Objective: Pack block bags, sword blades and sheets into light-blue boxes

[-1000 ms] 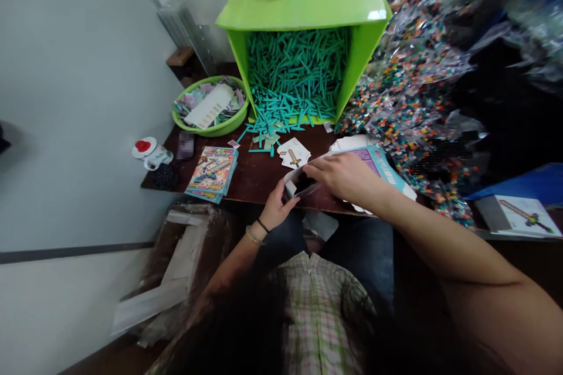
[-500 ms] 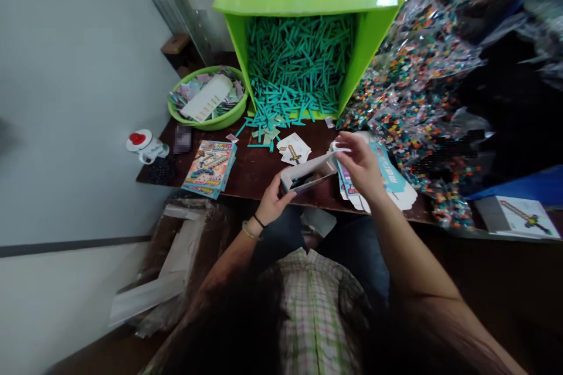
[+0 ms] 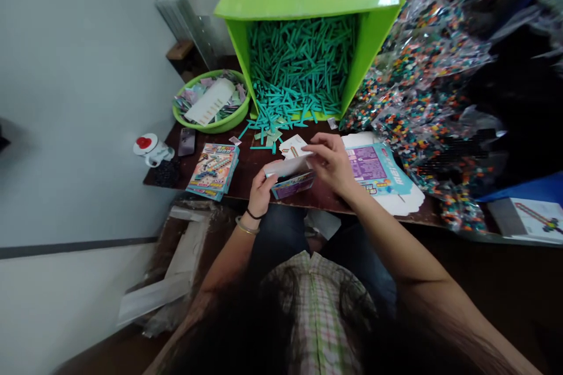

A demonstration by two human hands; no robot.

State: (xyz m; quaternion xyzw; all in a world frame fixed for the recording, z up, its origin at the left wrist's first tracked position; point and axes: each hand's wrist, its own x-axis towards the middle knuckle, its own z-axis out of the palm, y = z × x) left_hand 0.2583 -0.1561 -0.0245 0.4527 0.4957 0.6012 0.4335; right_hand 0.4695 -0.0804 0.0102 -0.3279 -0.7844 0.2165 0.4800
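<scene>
A small cardboard box (image 3: 294, 186), purple and blue outside and white inside, is held over the table's front edge. My left hand (image 3: 261, 192) grips its left end, thumb over the rim. At the other end, the fingers of my right hand (image 3: 331, 163) are closed on the white flap, which is partly folded down over dark contents I cannot make out. White cards (image 3: 292, 146) printted with a pixel sword lie just behind the box. Flat unfolded box blanks (image 3: 382, 170) lie under and beside my right wrist.
A green bin (image 3: 373, 64) full of teal sticks stands behind. Left are a green basin (image 3: 226, 123) of small packets, a stack of printed boxes (image 3: 213, 169), a phone (image 3: 187, 142) and a lidded mug (image 3: 153, 150). Bags of coloured bricks (image 3: 422, 94) pile up right.
The box has turned and shifted slightly left, its printed side now showing. My right hand has moved left, bringing the white flap down over the opening.
</scene>
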